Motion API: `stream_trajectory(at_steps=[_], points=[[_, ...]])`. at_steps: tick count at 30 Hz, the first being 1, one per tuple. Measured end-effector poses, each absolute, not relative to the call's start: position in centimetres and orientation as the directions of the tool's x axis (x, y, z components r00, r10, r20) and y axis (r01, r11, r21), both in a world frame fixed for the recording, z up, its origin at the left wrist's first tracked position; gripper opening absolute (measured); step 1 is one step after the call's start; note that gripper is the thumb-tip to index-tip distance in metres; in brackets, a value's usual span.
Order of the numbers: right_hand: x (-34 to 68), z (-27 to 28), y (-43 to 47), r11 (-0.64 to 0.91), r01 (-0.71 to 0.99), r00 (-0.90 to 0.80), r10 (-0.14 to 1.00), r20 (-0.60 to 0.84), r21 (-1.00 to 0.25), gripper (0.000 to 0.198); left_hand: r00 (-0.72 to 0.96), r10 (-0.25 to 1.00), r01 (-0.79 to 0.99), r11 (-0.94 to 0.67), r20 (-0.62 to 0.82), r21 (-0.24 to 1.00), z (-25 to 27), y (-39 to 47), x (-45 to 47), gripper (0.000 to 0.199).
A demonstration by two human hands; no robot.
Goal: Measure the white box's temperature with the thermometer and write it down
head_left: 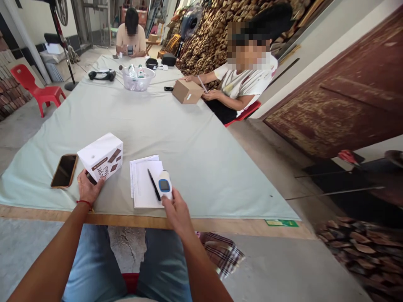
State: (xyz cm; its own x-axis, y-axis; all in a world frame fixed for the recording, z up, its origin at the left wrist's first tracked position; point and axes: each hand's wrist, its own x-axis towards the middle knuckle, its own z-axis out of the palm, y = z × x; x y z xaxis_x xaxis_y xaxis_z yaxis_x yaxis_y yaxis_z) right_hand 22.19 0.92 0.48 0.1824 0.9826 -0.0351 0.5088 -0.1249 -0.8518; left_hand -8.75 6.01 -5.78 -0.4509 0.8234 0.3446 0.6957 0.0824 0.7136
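Note:
My left hand (87,188) is closed on the near end of a white cardboard box (102,153) with brown printed bars and lettering. The box sits at a slant on the cloth, and a small dark patch shows between thumb and fingers. In my right hand (178,210) is a white infrared thermometer (165,184) with a blue-rimmed screen, gripped at its lower end. Its head lies over the right edge of some white paper sheets (141,184). A black pen (154,184) rests on the sheets, just left of the thermometer. Left of the box lies a dark-screened phone (64,171).
A pale green cloth (208,167) covers the table. Farther back stand a clear basin (137,82) of bottles and a hoverboard-like black item (102,75). One person (245,84) at the right holds a pen by a brown carton (188,91); another person (131,35) sits at the far end.

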Motion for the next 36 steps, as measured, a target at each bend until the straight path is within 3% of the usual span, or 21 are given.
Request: stream_trajectory(at_steps=[6,9,13,16,20,23,26,30,33,36], points=[[30.2,-2.9,4.1,-0.325,0.805,0.360,0.933,-0.027,-0.497,0.051,-0.527,0.740,0.700,0.099,0.417,0.707,-5.7,6.5,-9.1,0.061],[32.6,-3.5,5.0,-0.361,0.871,0.379,0.925,-0.014,-0.334,0.050,-0.562,0.700,0.712,0.140,0.440,0.688,-5.5,5.8,-8.9,0.039],[34.4,-3.7,5.3,-0.319,0.925,0.324,0.946,-0.009,-0.206,0.047,-0.340,0.823,0.803,0.002,0.456,0.595,-5.0,3.6,-6.5,0.024],[34.3,-3.8,5.5,-0.277,0.945,0.296,0.951,0.092,-0.176,0.045,-0.094,0.912,0.808,-0.165,0.400,0.566,-4.4,2.8,-3.5,0.010],[30.5,-3.6,6.3,-0.097,0.934,0.185,0.955,0.233,-0.344,0.032,0.187,0.934,0.759,-0.334,0.304,0.559,-4.0,3.7,-0.2,0.021],[25.5,-3.3,7.2,0.056,0.873,0.003,0.993,0.120,-0.484,0.028,0.234,0.932,0.770,-0.352,0.277,0.532,-4.4,4.6,0.9,0.032],[21.6,-3.3,8.0,0.050,0.882,-0.047,0.999,0.019,-0.469,0.033,0.289,0.916,0.786,-0.393,0.280,0.477,-4.9,4.7,1.2,0.040],[20.8,-3.9,8.4,0.075,0.873,-0.082,0.997,0.007,-0.482,0.047,0.315,0.910,0.797,-0.407,0.268,0.446,-5.2,4.3,1.3,0.041],[21.8,-4.7,7.7,0.112,0.687,-0.104,0.993,0.056,-0.718,0.046,0.305,0.916,0.803,-0.394,0.259,0.446,-5.3,4.2,1.5,0.041],[22.2,-5.4,6.1,0.130,0.332,-0.089,0.990,0.106,-0.934,0.048,0.296,0.918,0.806,-0.389,0.265,0.446,-5.3,4.2,1.7,0.041]])
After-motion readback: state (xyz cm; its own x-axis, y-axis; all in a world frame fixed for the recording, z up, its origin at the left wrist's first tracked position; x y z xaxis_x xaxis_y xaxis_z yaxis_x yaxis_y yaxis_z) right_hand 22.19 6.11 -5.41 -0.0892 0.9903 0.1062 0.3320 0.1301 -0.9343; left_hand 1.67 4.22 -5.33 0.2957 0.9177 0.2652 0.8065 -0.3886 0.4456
